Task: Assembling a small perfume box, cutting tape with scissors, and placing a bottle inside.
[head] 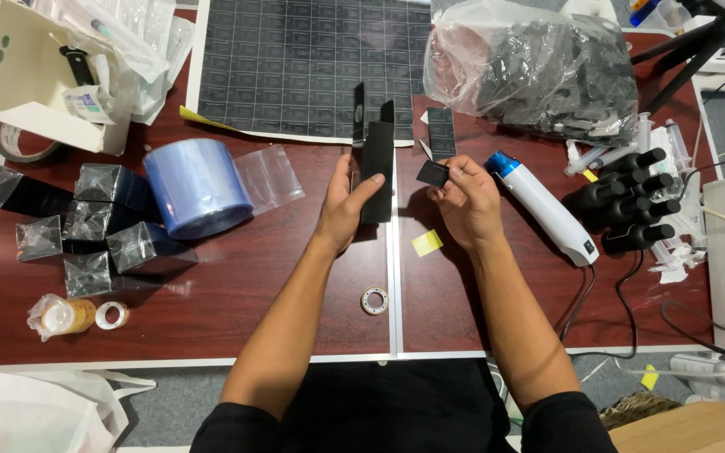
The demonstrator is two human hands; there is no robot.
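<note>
We count two hands: the left hand (347, 201) and the right hand (466, 201). We see one tall black box (377, 164) and one small black card (432, 174). On the desk (211, 310) we count five wrapped black boxes (86, 222), one blue film roll (197, 186), one white heat gun (545, 205), four black bottles (627, 201), three tape rolls (98, 316), one small ring (373, 300), one yellow note (427, 243) and one large label sheet (304, 59).

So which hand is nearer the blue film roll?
Left. The left hand, holding a black box, sits just right of the blue film roll; the right hand is farther right.
</note>
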